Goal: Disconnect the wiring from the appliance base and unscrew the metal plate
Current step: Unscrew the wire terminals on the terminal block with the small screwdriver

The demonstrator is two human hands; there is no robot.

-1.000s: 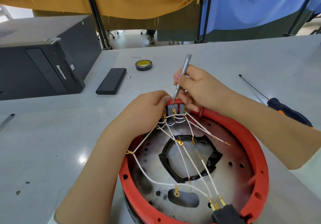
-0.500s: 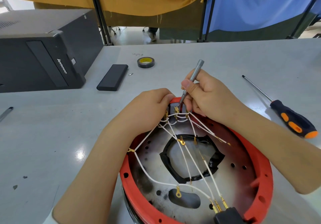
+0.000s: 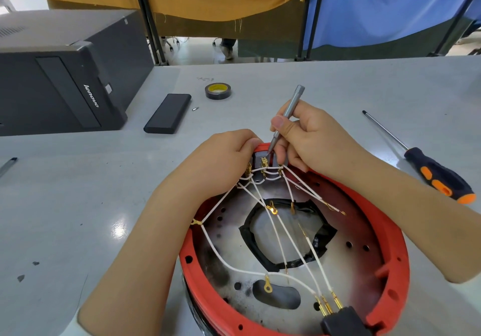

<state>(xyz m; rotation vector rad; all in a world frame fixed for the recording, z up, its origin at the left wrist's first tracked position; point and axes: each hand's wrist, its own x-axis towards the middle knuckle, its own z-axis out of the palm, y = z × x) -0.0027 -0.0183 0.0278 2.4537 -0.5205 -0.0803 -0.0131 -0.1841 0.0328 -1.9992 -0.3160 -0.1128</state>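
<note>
near the table's (image 3: 338,88) front edge sits the round appliance base (image 3: 390,252), a red rim around a scorched, hole-dotted metal plate (image 3: 346,265) with a black-taped central opening. white wires (image 3: 294,247) with gold terminals fan from a grey terminal block (image 3: 263,162) at its far rim to a black plug (image 3: 343,322). the left hand (image 3: 223,158) curls over the block's left side. the right hand (image 3: 309,137) pinches a slim grey screwdriver (image 3: 286,116), its tip at a terminal.

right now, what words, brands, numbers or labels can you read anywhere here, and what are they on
"lenovo": on the front of the black computer case, running sideways.
Small sticker beside it: too small to read.
Yellow inner ring of the tape roll: any print is blurred.
Nothing readable on the red appliance base or the tools.
</note>
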